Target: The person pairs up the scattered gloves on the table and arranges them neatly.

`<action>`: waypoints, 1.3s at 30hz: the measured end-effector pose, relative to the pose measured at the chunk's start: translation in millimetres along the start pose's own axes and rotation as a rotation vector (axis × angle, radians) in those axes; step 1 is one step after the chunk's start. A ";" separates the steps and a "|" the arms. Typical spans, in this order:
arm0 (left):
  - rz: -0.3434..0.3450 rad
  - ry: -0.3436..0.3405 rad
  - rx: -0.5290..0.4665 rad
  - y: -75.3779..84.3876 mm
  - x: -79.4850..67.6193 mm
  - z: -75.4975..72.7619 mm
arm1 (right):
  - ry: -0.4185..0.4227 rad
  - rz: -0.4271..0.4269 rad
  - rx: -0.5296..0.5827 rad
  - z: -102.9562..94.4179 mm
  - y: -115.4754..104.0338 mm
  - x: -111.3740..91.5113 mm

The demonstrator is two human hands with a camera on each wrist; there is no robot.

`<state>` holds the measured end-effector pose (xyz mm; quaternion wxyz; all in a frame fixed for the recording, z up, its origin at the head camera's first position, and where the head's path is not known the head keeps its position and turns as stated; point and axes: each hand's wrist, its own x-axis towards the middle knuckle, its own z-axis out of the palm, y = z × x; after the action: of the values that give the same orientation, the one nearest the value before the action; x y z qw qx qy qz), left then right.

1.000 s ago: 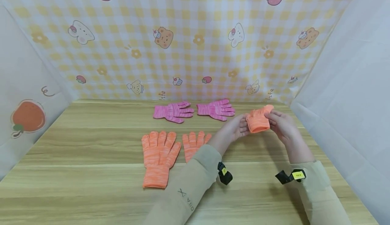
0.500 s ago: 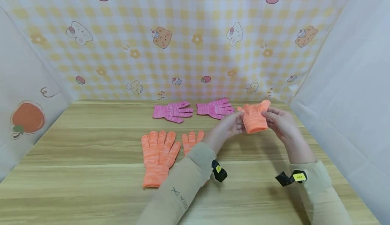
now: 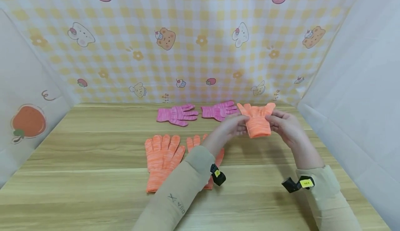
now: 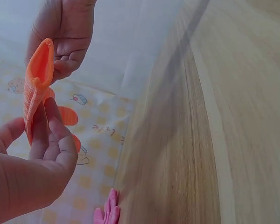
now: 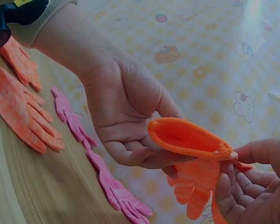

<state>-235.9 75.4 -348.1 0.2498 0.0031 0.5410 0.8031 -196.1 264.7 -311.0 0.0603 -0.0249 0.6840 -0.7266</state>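
An orange knitted glove (image 3: 258, 124) is held up above the table, its cuff toward me and its fingers pointing away. My left hand (image 3: 232, 126) pinches its left side between thumb and fingers. On the opposite side, my right hand (image 3: 288, 126) pinches it the same way. The right wrist view shows the glove's cuff (image 5: 191, 139) gaping, with glove fingers (image 5: 191, 189) hanging below. Two more orange gloves lie flat on the table: one (image 3: 162, 154) at left, the other (image 3: 221, 157) partly hidden under my left forearm.
Two pink gloves, one on the left (image 3: 176, 114) and one on the right (image 3: 217, 112), lie along the back of the wooden table (image 3: 93, 147). A checked curtain (image 3: 200, 60) rises behind it. White fabric walls (image 3: 353, 95) stand at both sides.
The held glove has shifted slightly left and its fingers have spread out from a bunched shape. My left hand and forearm have moved left, covering more of the orange gloves on the table.
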 end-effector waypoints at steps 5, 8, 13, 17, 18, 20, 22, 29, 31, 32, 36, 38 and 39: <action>0.013 -0.009 0.034 2.0 -5.0 -3.7 | -0.017 0.020 -0.017 2.0 0.0 -1.4; 0.030 -0.014 0.042 4.6 -8.3 -4.9 | -0.029 0.021 -0.031 2.5 -0.9 -2.1; 0.050 -0.008 0.045 9.8 -12.9 -5.2 | -0.054 0.026 -0.048 3.9 -2.0 -3.1; 0.035 -0.029 0.059 14.6 -19.5 -6.1 | -0.077 0.031 -0.091 5.3 -1.7 -4.3; 0.031 -0.039 0.063 15.6 -21.4 -6.7 | -0.082 0.033 -0.105 5.5 -1.4 -4.3; 0.028 -0.053 0.074 17.2 -24.6 -7.6 | -0.091 0.035 -0.138 6.3 -1.0 -4.6; 0.030 -0.058 0.094 18.2 -27.8 -8.4 | -0.104 0.034 -0.162 7.0 -0.7 -4.6; 0.040 -0.051 0.155 21.2 -36.9 -8.9 | -0.165 0.045 -0.146 9.5 3.1 -2.9; 0.038 -0.051 0.167 22.3 -39.7 -9.8 | -0.180 0.063 -0.116 10.5 4.1 -2.3; 0.038 -0.049 0.170 22.9 -41.2 -9.9 | -0.186 0.070 -0.104 11.0 4.3 -2.1; 0.052 -0.060 0.199 27.1 -50.7 -11.1 | -0.210 0.075 -0.052 13.7 4.1 -2.6; 0.064 -0.062 0.215 29.5 -55.7 -11.8 | -0.226 0.066 -0.028 15.5 3.5 -3.1; 0.065 -0.062 0.223 30.8 -58.1 -12.5 | -0.236 0.060 -0.017 16.5 3.1 -3.7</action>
<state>-200.8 32.2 -311.0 0.2383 0.0734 0.6184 0.7453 -190.2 248.7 -312.9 0.1618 -0.0904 0.6786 -0.7107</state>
